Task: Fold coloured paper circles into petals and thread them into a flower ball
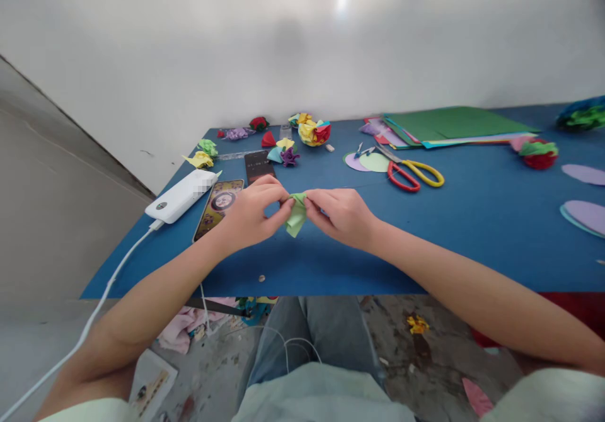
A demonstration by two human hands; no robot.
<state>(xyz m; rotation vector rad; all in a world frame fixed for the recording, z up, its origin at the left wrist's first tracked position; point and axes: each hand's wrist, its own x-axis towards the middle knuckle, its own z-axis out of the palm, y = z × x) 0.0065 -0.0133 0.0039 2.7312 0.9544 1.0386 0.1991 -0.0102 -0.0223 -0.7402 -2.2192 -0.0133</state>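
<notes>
From here the dark phone [259, 174] shows digits [258, 163] too blurred to read; left hand [255, 213] and right hand [344, 215] both pinch the green paper [296, 216].

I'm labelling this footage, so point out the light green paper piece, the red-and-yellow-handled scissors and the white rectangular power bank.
Light green paper piece [297, 215], head view: its hanging part.
Scissors [409, 164], head view: yellow handle near the pivot.
Power bank [180, 198], head view: middle of its top.
</notes>
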